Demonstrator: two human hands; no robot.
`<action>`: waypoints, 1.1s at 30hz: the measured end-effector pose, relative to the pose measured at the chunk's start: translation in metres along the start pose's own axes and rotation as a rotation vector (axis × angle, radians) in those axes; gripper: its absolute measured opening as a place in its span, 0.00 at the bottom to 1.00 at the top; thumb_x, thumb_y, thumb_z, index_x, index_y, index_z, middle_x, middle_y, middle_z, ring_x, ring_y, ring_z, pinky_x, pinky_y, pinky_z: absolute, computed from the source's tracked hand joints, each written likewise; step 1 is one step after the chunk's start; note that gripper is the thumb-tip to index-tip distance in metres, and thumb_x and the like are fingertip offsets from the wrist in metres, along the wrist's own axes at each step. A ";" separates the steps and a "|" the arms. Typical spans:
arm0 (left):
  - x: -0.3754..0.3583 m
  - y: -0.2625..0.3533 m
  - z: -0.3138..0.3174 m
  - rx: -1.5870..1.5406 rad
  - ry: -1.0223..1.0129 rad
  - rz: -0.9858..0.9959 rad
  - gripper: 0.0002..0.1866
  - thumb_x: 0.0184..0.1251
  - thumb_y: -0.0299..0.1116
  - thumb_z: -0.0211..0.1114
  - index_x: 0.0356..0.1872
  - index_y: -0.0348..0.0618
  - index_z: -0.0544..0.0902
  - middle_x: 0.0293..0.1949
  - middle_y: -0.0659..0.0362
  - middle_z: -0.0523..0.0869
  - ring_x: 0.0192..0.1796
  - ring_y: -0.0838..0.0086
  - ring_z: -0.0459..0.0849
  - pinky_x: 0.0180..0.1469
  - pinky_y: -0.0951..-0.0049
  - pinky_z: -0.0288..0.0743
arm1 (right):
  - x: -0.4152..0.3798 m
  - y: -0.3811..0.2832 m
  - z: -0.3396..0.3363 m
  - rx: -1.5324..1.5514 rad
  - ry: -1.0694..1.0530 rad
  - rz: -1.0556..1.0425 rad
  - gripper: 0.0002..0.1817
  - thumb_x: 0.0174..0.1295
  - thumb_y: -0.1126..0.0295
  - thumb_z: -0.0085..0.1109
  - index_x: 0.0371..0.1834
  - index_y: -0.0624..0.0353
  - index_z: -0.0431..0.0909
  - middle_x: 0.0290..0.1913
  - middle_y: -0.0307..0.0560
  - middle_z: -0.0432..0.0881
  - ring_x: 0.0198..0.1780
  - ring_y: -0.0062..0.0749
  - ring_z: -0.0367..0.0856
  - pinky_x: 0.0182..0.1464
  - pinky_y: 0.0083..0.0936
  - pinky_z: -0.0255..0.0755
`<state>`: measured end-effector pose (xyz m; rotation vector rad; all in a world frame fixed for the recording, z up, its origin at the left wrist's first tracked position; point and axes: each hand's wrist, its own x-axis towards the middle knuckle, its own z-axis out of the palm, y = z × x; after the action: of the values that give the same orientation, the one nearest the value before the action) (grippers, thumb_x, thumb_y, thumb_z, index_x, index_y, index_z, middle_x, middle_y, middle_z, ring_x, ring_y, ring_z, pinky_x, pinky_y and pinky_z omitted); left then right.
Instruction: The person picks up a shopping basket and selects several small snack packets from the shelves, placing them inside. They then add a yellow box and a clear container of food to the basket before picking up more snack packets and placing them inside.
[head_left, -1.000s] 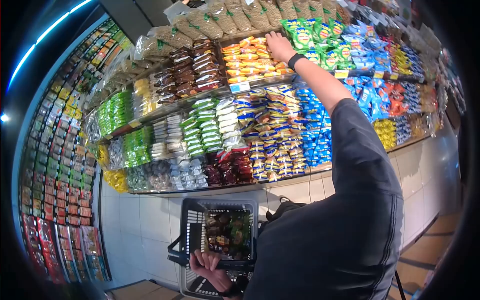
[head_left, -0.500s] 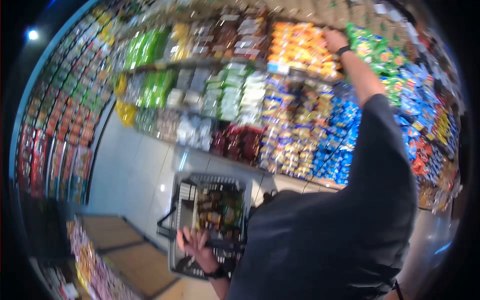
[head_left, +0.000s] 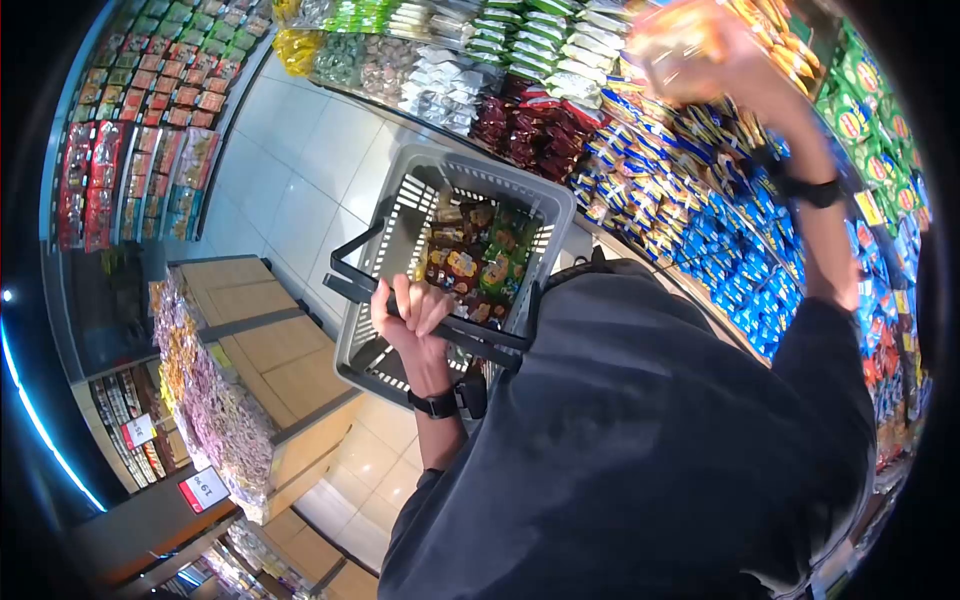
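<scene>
My left hand (head_left: 412, 318) is closed around the black handles (head_left: 480, 340) of a grey plastic shopping basket (head_left: 560, 200). Several brown and green snack packets (head_left: 485, 260) lie inside the basket. Up at the top right, my right hand (head_left: 755, 80) grips an orange and white snack packet (head_left: 675, 50). Motion blurs the packet, so its print cannot be read. It is held in front of the shelf, above rows of white-and-blue and gold packets (head_left: 650, 160).
Shelves of blue packets (head_left: 740, 265) and green chip bags (head_left: 875, 130) run along the right. A wooden display stand (head_left: 270, 340) heaped with wrapped sweets (head_left: 210, 390) is at the lower left. Hanging packets (head_left: 150, 80) line the left wall beyond the tiled floor (head_left: 290, 170).
My right hand has come away from the orange packets on the upper shelf with one packet in it. The view has tilted down, so the basket appears higher and larger.
</scene>
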<state>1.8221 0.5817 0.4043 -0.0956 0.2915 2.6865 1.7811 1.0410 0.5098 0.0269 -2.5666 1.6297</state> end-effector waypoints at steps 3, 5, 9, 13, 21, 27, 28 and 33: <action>-0.001 0.002 0.002 0.002 -0.013 -0.036 0.26 0.77 0.42 0.49 0.14 0.50 0.59 0.08 0.70 0.57 0.09 0.87 0.55 0.13 0.84 0.63 | -0.011 0.021 0.138 0.653 -0.451 0.004 0.29 0.56 0.76 0.69 0.58 0.64 0.64 0.59 0.55 0.80 0.57 0.37 0.82 0.60 0.32 0.76; -0.008 0.003 0.001 0.007 -0.014 -0.054 0.26 0.77 0.42 0.49 0.14 0.50 0.60 0.08 0.70 0.57 0.08 0.87 0.55 0.13 0.84 0.63 | -0.019 0.019 0.217 0.507 -0.484 0.134 0.39 0.49 0.64 0.79 0.59 0.65 0.64 0.58 0.50 0.79 0.57 0.30 0.79 0.56 0.30 0.78; 0.005 -0.006 0.008 0.017 -0.010 -0.092 0.26 0.77 0.42 0.50 0.14 0.49 0.61 0.08 0.70 0.58 0.08 0.87 0.55 0.13 0.84 0.62 | -0.005 0.038 0.302 0.778 -0.839 0.427 0.50 0.54 0.75 0.73 0.74 0.64 0.46 0.70 0.58 0.66 0.68 0.38 0.70 0.61 0.33 0.74; 0.008 -0.011 0.011 0.006 -0.023 -0.110 0.26 0.77 0.43 0.50 0.15 0.49 0.61 0.08 0.70 0.59 0.09 0.87 0.56 0.13 0.84 0.62 | -0.005 0.065 0.285 0.230 -0.671 0.211 0.46 0.53 0.70 0.73 0.74 0.64 0.55 0.68 0.61 0.67 0.64 0.43 0.72 0.64 0.31 0.69; 0.010 -0.011 0.006 -0.034 0.007 -0.123 0.25 0.77 0.41 0.50 0.15 0.51 0.60 0.09 0.68 0.57 0.10 0.85 0.54 0.12 0.84 0.58 | 0.011 0.036 0.027 0.104 0.104 -0.249 0.10 0.62 0.70 0.65 0.44 0.61 0.80 0.45 0.42 0.82 0.42 0.23 0.81 0.47 0.23 0.75; 0.011 -0.012 0.008 -0.064 -0.020 -0.170 0.25 0.78 0.42 0.50 0.16 0.49 0.60 0.09 0.67 0.56 0.10 0.85 0.54 0.13 0.84 0.58 | 0.025 0.041 -0.149 -0.836 0.767 0.171 0.29 0.58 0.62 0.67 0.60 0.60 0.69 0.58 0.59 0.76 0.62 0.49 0.74 0.60 0.42 0.71; 0.012 -0.012 0.008 -0.062 -0.008 -0.165 0.25 0.79 0.42 0.49 0.16 0.49 0.61 0.09 0.67 0.56 0.10 0.84 0.53 0.13 0.82 0.57 | 0.039 0.054 -0.166 -0.855 0.748 0.261 0.32 0.57 0.64 0.65 0.65 0.61 0.65 0.61 0.61 0.74 0.66 0.51 0.70 0.64 0.44 0.68; 0.009 -0.009 0.010 -0.047 0.006 -0.163 0.25 0.79 0.44 0.46 0.16 0.49 0.60 0.09 0.67 0.55 0.10 0.84 0.53 0.13 0.83 0.56 | 0.094 0.088 -0.205 -0.330 0.823 0.697 0.45 0.61 0.58 0.61 0.78 0.56 0.49 0.78 0.59 0.51 0.75 0.60 0.57 0.71 0.56 0.58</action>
<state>1.8176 0.5960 0.4117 -0.1359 0.2129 2.5318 1.6968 1.2679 0.5259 -1.3664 -2.1835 0.9541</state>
